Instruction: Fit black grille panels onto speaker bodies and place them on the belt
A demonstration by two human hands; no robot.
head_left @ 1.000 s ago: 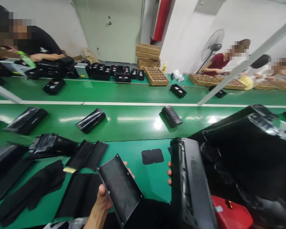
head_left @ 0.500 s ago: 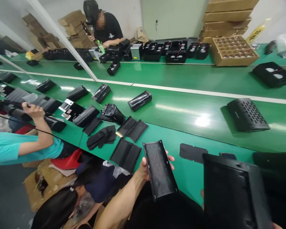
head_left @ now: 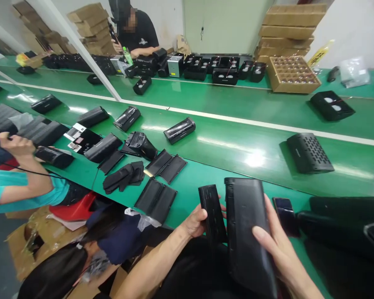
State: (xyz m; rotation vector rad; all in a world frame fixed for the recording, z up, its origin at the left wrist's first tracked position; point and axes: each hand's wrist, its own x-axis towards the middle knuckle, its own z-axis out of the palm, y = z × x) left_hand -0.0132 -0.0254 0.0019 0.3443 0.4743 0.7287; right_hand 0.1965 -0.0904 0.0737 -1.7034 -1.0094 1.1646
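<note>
Since the earlier view, the big black casing (head_left: 247, 234) has swung in from the right to sit just beside the narrow black panel (head_left: 212, 212), and the right hand (head_left: 279, 238) has come fully into sight. That hand grasps the casing, its fingers spread along the lower face. The left hand (head_left: 195, 222) holds the panel firmly, now turned narrower to the view. Both pieces are held over the green assembly bench (head_left: 187, 199), nearly touching. Just right of the casing lies a dark phone-like slab (head_left: 285, 209). Further left, black split covers (head_left: 156, 200) lie in 2 open pairs, and a black perforated housing (head_left: 308, 153) rests across the belt.
</note>
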